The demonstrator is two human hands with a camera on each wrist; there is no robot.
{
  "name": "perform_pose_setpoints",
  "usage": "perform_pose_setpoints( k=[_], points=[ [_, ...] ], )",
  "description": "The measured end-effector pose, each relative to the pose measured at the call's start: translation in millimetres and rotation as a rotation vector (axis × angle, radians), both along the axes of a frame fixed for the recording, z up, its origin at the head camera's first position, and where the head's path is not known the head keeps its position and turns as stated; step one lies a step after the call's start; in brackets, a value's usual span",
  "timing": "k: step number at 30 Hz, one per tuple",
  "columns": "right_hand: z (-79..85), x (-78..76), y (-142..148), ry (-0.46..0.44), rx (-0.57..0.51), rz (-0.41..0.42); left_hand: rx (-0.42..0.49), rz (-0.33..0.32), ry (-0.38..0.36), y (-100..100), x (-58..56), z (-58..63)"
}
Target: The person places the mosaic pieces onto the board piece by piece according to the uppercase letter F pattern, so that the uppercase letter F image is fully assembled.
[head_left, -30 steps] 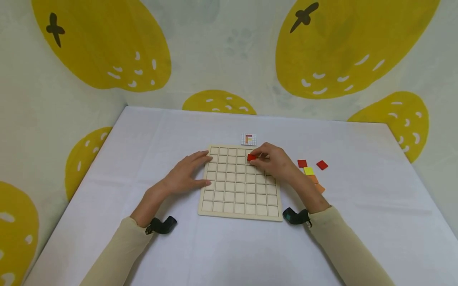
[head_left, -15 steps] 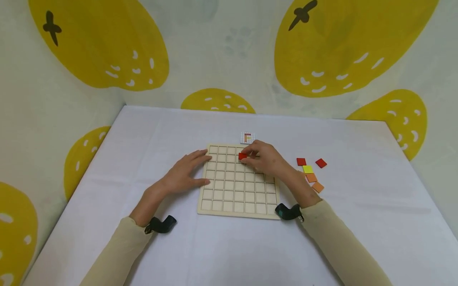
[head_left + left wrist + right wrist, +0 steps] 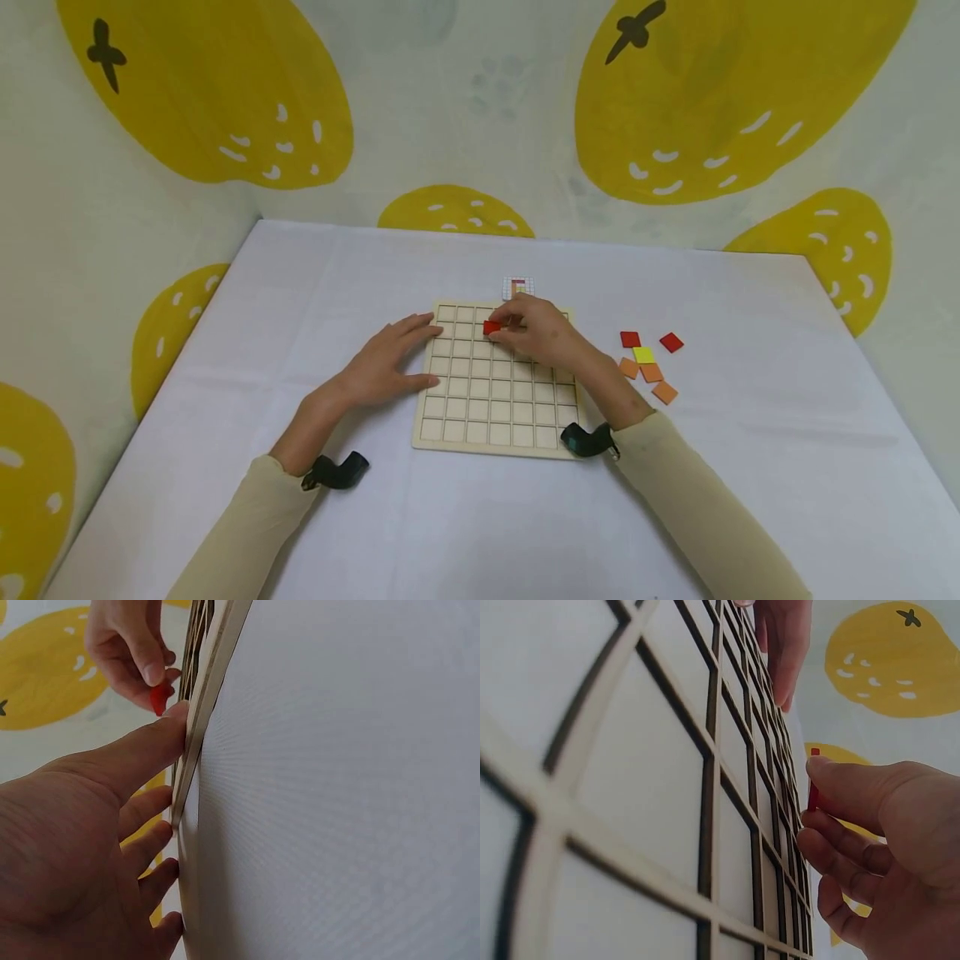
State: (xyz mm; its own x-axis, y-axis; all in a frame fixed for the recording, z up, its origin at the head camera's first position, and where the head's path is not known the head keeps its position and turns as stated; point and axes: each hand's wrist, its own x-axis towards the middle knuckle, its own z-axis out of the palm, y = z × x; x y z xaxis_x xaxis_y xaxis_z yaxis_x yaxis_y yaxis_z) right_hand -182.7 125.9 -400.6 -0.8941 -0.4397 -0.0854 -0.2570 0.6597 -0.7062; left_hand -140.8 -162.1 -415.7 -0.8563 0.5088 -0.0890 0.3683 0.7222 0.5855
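A square wooden grid board (image 3: 480, 446) lies on the white table. My right hand (image 3: 534, 333) pinches a red square tile (image 3: 491, 327) between thumb and fingers, over the upper part of the board. In the right wrist view that tile (image 3: 814, 780) is seen edge-on, a little off the grid. My left hand (image 3: 382, 362) rests at the board's left edge with its fingers spread, thumb and fingertips touching the rim. The left wrist view shows the thumb (image 3: 154, 754) against the board's side.
Right of the board lie loose tiles: a red one (image 3: 630, 339), another red one (image 3: 671, 342), a yellow one (image 3: 643, 355) and several orange ones (image 3: 652, 372). A small pattern card (image 3: 518, 287) sits behind the board, partly covered by the right hand. A patterned wall hanging (image 3: 465, 125) rises behind the table.
My right hand has moved left across the board with the red tile in its pinch, uncovering more of the orange tiles. The left hand has stayed at the board's edge.
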Motion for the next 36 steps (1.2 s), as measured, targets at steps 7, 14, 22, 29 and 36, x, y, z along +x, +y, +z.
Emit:
perform_pose_setpoints(
  k=[7, 14, 22, 29, 36],
  points=[
    [-2.4, -1.8, -8.0, -0.002, 0.015, 0.014, 0.003, 0.005, -0.010, 0.4, -0.3, -0.4],
    [-1.9, -2.4, -14.1, 0.007, 0.081, 0.002, -0.001, 0.003, -0.010, 0.4, 0.6, -0.4],
    [-4.7, -3.1, -17.5, 0.015, 0.120, -0.023, 0.001, -0.002, 0.004, -0.2, -1.0, -4.3],
    [-4.8, -3.1, -17.1, 0.015, 0.104, -0.037, 0.006, -0.009, 0.000, -0.6, -1.4, -5.3],
    [-5.0, -4.4, -10.6, -0.011, 0.035, -0.019, 0.006, -0.015, -0.017, -0.5, -2.1, -4.4]
  ],
)
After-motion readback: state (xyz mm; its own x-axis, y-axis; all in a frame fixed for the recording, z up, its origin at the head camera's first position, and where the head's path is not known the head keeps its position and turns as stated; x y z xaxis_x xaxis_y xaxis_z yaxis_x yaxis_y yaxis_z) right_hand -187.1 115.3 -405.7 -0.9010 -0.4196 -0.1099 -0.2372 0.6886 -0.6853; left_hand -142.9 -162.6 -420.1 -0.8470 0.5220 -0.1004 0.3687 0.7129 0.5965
